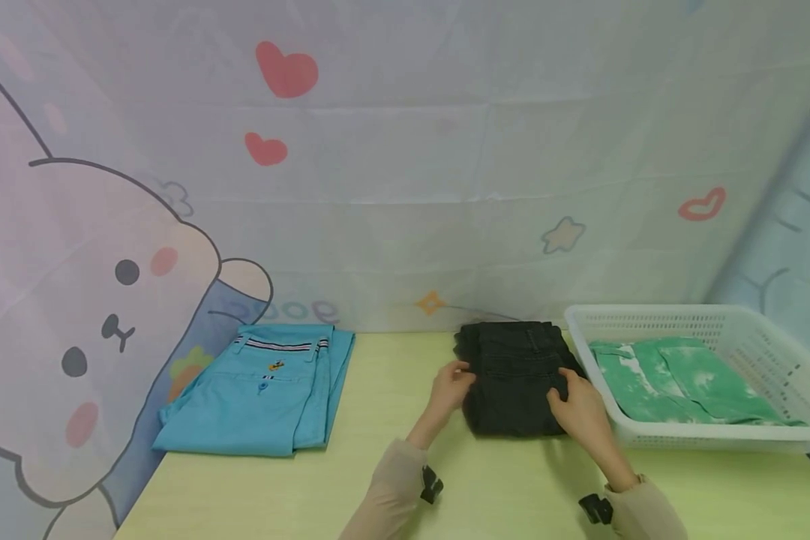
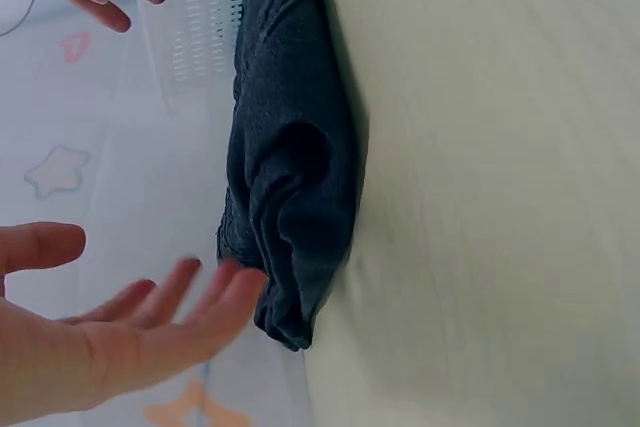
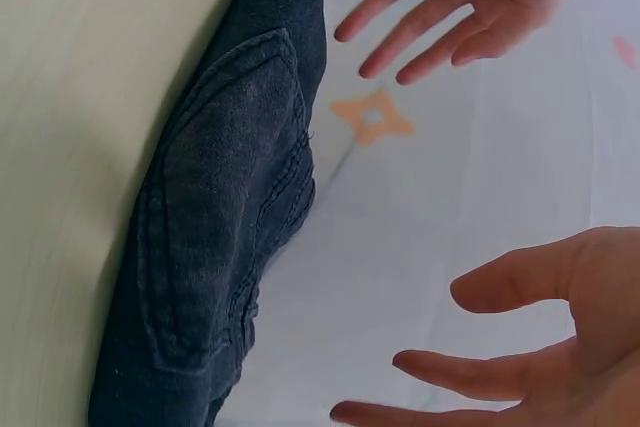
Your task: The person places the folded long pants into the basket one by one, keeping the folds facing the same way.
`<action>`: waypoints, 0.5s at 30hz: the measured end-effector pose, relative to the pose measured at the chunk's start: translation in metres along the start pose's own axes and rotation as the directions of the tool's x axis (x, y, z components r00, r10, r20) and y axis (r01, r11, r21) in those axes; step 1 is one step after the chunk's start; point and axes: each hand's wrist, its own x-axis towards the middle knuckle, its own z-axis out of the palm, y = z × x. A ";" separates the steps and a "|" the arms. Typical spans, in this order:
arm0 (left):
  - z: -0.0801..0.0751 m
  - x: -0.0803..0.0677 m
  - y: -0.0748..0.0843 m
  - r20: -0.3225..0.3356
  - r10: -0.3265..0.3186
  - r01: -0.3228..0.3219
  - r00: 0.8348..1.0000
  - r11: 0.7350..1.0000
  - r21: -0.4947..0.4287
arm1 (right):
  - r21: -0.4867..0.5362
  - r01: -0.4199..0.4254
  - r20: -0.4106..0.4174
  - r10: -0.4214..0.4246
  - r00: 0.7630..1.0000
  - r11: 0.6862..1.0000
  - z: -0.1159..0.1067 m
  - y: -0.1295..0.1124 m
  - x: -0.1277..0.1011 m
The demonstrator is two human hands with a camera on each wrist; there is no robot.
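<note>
A folded pair of black denim trousers (image 1: 520, 390) lies on the table between both hands, its back pockets and stitching visible. At the left edge of the bundle is my left hand (image 1: 449, 390), fingers spread and relaxed; in the left wrist view the fingertips (image 2: 245, 292) come close to the cloth, and I cannot tell if they touch. My right hand (image 1: 579, 409) hovers over the right side with its thumb and fingers apart. The right wrist view shows a gap between that hand (image 3: 540, 347) and the denim (image 3: 215, 217).
Folded light-blue trousers (image 1: 263, 397) with a striped waistband lie on the left of the table (image 1: 391, 375). On the right, a white plastic basket (image 1: 648, 311) holds a folded green and white garment (image 1: 695, 382). A printed cloth backdrop (image 1: 405, 165) hangs behind.
</note>
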 end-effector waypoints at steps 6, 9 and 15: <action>-0.018 -0.028 0.065 0.008 -0.265 0.265 0.964 0.962 -0.062 | -0.022 -0.074 0.047 0.075 0.996 0.997 0.007 0.002 0.007; -0.033 -0.054 0.123 0.020 -0.350 0.351 0.936 0.935 -0.059 | -0.004 -0.127 0.086 0.127 0.988 0.992 0.009 0.001 0.009; -0.027 -0.054 0.120 0.036 -0.408 0.410 0.912 0.908 -0.087 | 0.020 -0.182 0.129 0.178 0.975 0.983 0.013 0.004 0.016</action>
